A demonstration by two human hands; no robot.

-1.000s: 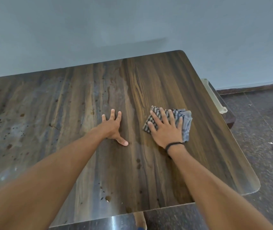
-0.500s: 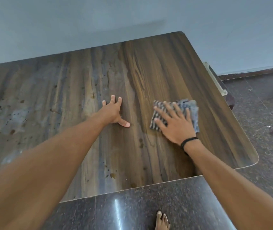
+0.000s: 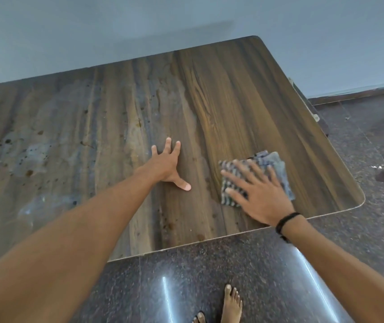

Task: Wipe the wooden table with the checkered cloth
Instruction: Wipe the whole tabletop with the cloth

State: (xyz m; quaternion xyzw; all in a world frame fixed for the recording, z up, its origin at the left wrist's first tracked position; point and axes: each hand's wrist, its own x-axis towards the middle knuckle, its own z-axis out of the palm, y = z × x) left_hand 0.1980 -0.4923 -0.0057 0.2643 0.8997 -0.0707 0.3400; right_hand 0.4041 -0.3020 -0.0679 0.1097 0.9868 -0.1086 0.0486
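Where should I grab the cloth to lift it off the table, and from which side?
Likely the far right corner of the cloth, from above: it lies folded flat on the table, and that corner shows clear of the right hand pressing it.

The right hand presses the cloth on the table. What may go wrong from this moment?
1. The cloth under the right hand lies close to the near edge of the table; a stroke toward the person may push it off.
2. The dark spots are far to the left, so they may be missed.
3. The left hand lies flat beside the cloth and may block a stroke to the left.
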